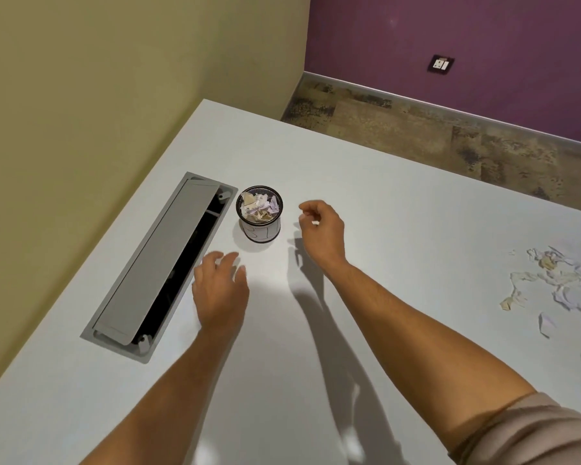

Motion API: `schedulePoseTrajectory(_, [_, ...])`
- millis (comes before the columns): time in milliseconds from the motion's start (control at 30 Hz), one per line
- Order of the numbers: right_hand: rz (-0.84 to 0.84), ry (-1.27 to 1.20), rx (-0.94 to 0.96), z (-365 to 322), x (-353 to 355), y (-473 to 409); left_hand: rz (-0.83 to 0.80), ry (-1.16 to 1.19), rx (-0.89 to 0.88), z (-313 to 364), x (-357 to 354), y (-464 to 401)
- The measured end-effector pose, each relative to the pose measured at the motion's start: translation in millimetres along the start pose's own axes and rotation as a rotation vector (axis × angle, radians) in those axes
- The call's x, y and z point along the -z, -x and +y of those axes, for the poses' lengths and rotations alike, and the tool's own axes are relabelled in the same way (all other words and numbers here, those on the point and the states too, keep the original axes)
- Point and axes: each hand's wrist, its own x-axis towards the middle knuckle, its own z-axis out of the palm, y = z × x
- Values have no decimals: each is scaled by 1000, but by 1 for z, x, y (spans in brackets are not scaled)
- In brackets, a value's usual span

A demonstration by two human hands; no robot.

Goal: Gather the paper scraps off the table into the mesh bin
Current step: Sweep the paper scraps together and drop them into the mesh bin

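Between both hands [220, 286] [321, 226] stands the scrap-filled mesh bin [259, 214].

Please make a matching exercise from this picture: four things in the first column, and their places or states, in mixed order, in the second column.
Things:
1. bin
2. loose scraps
3. left hand
4. hatch

Places or states:
A. strewn at the table's right edge
B. fingers spread low over the table, holding nothing
C. holds crumpled paper, near the hatch's far end
D. set into the table, lid partly open

Pairs: 1-C, 2-A, 3-B, 4-D
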Motion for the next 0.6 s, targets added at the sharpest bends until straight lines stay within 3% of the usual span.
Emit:
schedulePoseTrajectory(167, [-46, 44, -73, 43, 23, 41, -118, -151, -38, -18, -13, 40])
schedulePoseTrajectory(400, [-107, 136, -122, 78, 58, 106, -194, -32, -92, -31, -13, 71])
schedulePoseTrajectory(600, [-98, 194, -135, 92, 91, 161, -312, 260, 74, -19, -6, 111])
